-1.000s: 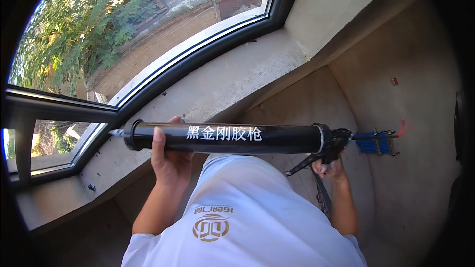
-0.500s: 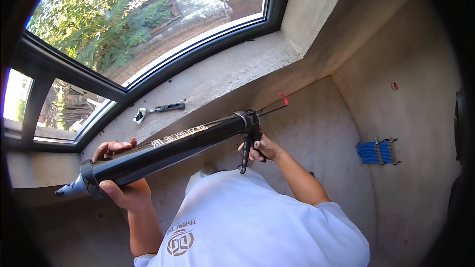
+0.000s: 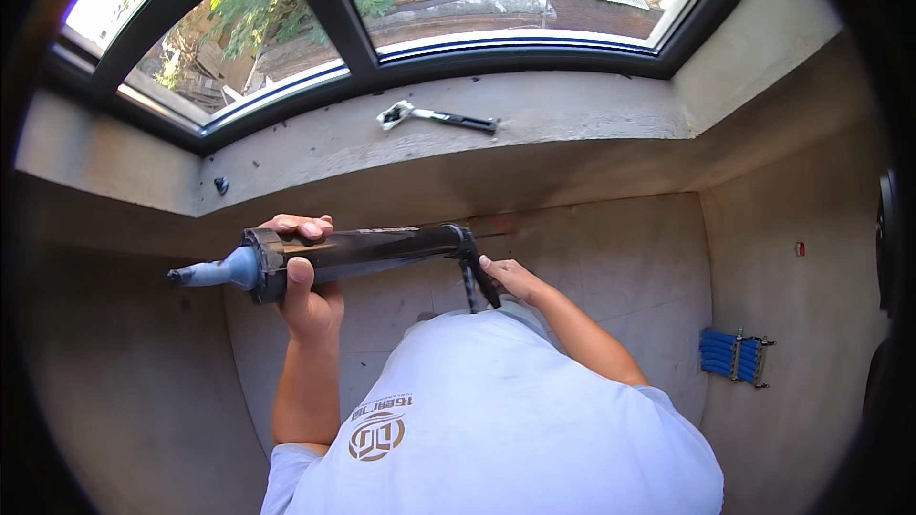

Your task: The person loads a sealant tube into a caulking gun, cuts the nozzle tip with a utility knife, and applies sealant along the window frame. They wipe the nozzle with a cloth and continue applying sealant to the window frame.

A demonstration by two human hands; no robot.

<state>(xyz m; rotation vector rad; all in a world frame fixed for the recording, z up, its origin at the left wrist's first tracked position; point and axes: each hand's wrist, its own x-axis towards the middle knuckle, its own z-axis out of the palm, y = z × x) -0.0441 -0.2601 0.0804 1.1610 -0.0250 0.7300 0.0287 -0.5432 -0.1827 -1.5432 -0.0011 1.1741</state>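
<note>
A long black caulking gun (image 3: 382, 253) lies nearly level across the front of my body. Its bluish-grey nozzle (image 3: 219, 273), dark at the tip, points left, apart from the wall and sill. My left hand (image 3: 310, 291) is wrapped round the front of the barrel, just behind the nozzle collar, thumb on the near side. At the rear end my right hand (image 3: 512, 278) grips the handle (image 3: 485, 278); its fingers are partly hidden. The rod behind the handle is blurred, with a faint red end.
Above the gun, a window sill (image 3: 572, 100) runs below a black-framed window (image 3: 496, 55). On it lie a black-handled tool (image 3: 458, 120) with a white-smeared end and a small dark piece (image 3: 221, 185). Blue pipes (image 3: 730, 356) stick out of the right wall.
The gun has turned from a slant to nearly level, its nozzle raised in the picture. My view has swung left, so window and sill sit farther right. Both hands keep hold of it.
</note>
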